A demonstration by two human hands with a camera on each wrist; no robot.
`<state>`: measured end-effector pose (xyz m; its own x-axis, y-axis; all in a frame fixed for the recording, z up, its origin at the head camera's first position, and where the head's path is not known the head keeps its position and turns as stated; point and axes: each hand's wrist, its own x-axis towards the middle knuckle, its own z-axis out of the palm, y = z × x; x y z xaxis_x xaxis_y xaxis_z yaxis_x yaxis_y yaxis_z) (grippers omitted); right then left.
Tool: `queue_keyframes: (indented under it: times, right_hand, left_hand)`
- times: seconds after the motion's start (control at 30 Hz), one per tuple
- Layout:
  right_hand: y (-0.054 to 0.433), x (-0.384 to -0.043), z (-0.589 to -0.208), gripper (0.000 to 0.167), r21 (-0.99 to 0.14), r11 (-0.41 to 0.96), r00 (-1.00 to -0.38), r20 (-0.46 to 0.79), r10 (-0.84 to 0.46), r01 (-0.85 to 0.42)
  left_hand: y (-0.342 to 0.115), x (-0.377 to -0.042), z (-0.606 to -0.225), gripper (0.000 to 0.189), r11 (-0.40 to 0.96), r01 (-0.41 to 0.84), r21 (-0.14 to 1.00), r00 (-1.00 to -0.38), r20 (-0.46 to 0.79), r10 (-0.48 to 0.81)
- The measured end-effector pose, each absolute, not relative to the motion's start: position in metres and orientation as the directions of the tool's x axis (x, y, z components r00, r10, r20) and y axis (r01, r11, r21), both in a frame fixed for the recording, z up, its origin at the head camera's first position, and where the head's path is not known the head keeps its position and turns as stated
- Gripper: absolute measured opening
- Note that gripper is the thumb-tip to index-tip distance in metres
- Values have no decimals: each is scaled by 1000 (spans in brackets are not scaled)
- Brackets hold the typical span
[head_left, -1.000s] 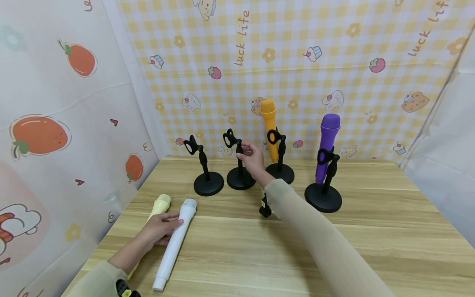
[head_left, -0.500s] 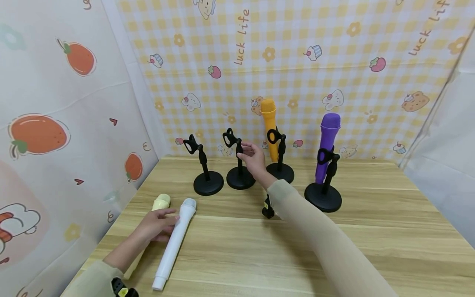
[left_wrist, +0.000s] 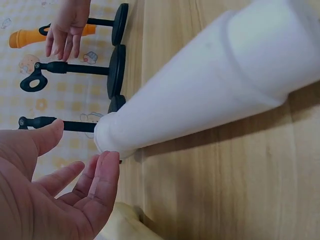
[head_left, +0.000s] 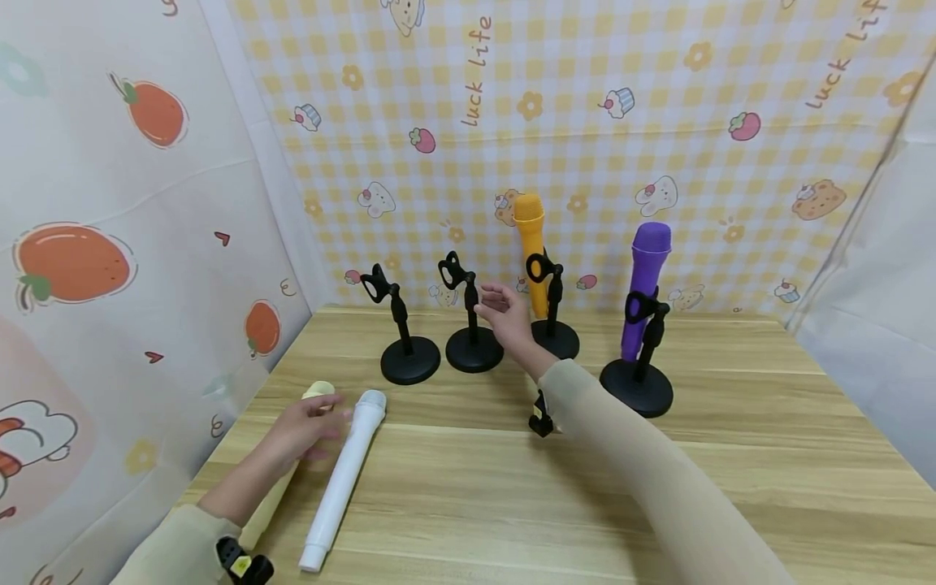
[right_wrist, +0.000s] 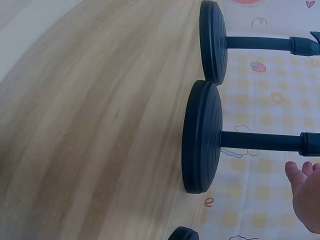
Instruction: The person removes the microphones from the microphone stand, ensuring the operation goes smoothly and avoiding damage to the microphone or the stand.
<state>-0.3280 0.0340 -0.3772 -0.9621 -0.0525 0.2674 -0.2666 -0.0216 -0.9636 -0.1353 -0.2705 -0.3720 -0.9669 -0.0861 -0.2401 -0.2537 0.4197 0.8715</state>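
My left hand (head_left: 303, 431) hovers over a pale yellow microphone (head_left: 269, 505) lying on the table, covering its middle. Beside it lies a white microphone (head_left: 342, 483); in the left wrist view, my spread fingers are near its head and grip nothing. My right hand (head_left: 510, 323) is just right of the pole of a black microphone stand (head_left: 474, 351), with loosely bent fingers holding nothing. That stand's clip has no microphone in it. In the right wrist view, only part of the right hand (right_wrist: 307, 197) shows, below the pole.
Another black stand (head_left: 411, 361) with a bare clip is at the left. Right of my right hand, an orange microphone (head_left: 530, 236) sits in a stand (head_left: 559, 340). Farther right, a purple microphone (head_left: 649, 260) sits in its stand (head_left: 636, 388). Patterned cloth (head_left: 439, 195) hangs behind the wooden table (head_left: 468, 487).
My left hand has drawn back left from the white microphone, letting it go. My right hand has moved slightly right, off the stand's pole. The microphones and stands stay in place.
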Motion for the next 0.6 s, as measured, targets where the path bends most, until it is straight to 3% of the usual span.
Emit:
queue_keyframes:
  times: [0.6]
  right_hand:
    - [62, -310, -380, 34, -958, -28, -955, 288, -69, -286]
  left_hand:
    - [-243, -154, -357, 58, 365, -220, 905, -974, -223, -35]
